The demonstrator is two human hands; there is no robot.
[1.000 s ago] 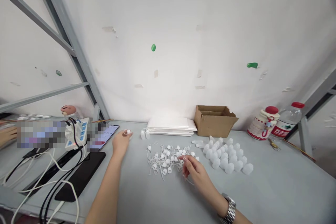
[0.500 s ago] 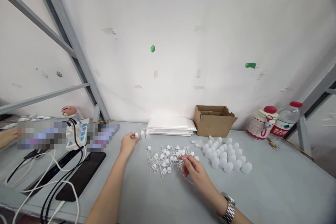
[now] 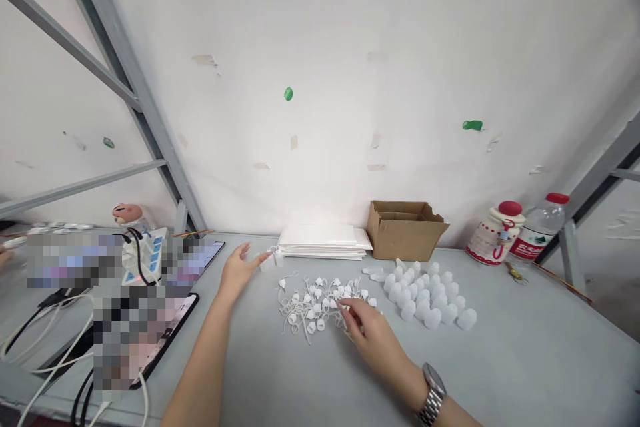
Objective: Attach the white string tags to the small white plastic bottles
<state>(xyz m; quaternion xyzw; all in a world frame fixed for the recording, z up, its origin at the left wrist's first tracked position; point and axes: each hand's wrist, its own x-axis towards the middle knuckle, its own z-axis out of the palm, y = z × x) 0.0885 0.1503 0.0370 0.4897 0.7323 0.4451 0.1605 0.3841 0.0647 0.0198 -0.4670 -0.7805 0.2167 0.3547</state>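
Note:
My left hand [image 3: 239, 271] is open, its fingers apart, beside a few small white capped pieces [image 3: 271, 260] standing left of the paper stack. My right hand [image 3: 367, 328], with a metal watch on the wrist, has thumb and forefinger pinched at the right part of a pile of small white caps with looped cords [image 3: 311, 307]. What those fingertips hold, if anything, is too small to tell. Right of the pile stand several translucent white rounded pieces [image 3: 433, 293].
Behind are a white paper stack [image 3: 323, 241] and an open cardboard box [image 3: 407, 233]. A patterned bottle [image 3: 493, 237] and a red-capped water bottle [image 3: 543, 230] stand at right. Phones, cables and a power strip [image 3: 150, 257] lie left; another person's hand [image 3: 4, 255] shows at the edge.
My left hand has opened away from the small capped piece and moved slightly left. My right hand's fingers have closed nearer the pile. The lower left phone's screen has lit up.

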